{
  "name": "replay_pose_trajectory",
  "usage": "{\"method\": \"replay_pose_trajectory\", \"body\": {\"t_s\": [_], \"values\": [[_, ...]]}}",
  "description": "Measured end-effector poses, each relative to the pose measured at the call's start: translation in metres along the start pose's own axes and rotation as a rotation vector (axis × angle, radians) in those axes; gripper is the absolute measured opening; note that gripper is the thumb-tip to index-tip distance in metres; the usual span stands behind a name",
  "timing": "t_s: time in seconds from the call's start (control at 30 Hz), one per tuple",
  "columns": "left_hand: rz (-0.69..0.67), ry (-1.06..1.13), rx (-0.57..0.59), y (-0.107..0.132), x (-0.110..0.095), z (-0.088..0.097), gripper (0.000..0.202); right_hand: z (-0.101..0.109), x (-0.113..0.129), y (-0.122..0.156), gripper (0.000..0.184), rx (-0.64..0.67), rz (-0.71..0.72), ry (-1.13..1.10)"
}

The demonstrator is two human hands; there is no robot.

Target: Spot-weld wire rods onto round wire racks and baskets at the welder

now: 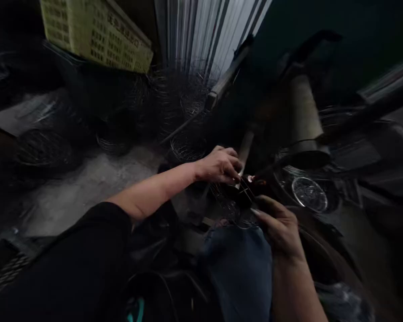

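Note:
My left hand (pixel 220 165) reaches forward with its fingers curled onto a thin wire frame (pixel 237 197) held at a dark machine (pixel 255 179). A small glowing spot (pixel 250 179) shows just past the fingertips, where the wire meets the machine. My right hand (pixel 278 226) is closer to me, fingers bent round the near side of the same wire frame. My knee in blue jeans (pixel 237 264) lies under both hands. The scene is dim and the wire is hard to make out.
Piles of round wire baskets (pixel 188 112) stand behind and to the left on the concrete floor (pixel 87 188). A yellow-green plastic crate (pixel 97 31) sits at the upper left. A tan cylinder (pixel 304 116) and a shiny round wire piece (pixel 309 193) are on the right.

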State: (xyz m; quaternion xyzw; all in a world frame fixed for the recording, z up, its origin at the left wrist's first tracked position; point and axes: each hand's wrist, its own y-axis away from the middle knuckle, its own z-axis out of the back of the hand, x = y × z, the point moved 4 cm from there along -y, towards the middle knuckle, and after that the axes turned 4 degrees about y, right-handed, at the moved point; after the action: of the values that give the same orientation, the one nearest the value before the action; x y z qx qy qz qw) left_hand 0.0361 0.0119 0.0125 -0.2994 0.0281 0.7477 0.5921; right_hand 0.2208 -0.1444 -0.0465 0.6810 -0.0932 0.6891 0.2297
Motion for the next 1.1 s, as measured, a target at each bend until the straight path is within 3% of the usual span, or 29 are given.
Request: {"method": "replay_pose_trajectory", "body": {"t_s": [0.2, 0.33, 0.47, 0.77, 0.97, 1.03, 1.1], "values": [[0.026, -0.048, -0.072, 0.024, -0.001, -0.001, 0.026, -0.010, -0.002, 0.003, 0.043, 0.032, 0.033, 0.013], [0.040, -0.078, -0.147, 0.016, 0.009, -0.003, 0.023, -0.010, -0.005, -0.009, 0.045, 0.033, 0.027, -0.065], [0.042, -0.069, -0.152, 0.001, 0.017, -0.004, 0.022, -0.010, 0.000, -0.020, 0.047, -0.011, 0.034, -0.112], [0.071, 0.020, -0.170, -0.008, 0.024, -0.009, 0.024, -0.015, 0.020, -0.021, 0.041, 0.023, 0.038, -0.147], [0.123, 0.050, -0.168, -0.010, 0.024, -0.011, 0.024, -0.010, 0.022, -0.021, 0.043, -0.031, 0.070, -0.091], [0.122, 0.061, -0.206, -0.007, 0.022, -0.011, 0.025, -0.009, 0.023, -0.021, 0.045, -0.021, 0.058, -0.085], [0.128, 0.092, -0.330, 0.002, 0.019, -0.012, 0.028, -0.007, 0.024, -0.021, 0.048, 0.006, 0.019, -0.103]]}}
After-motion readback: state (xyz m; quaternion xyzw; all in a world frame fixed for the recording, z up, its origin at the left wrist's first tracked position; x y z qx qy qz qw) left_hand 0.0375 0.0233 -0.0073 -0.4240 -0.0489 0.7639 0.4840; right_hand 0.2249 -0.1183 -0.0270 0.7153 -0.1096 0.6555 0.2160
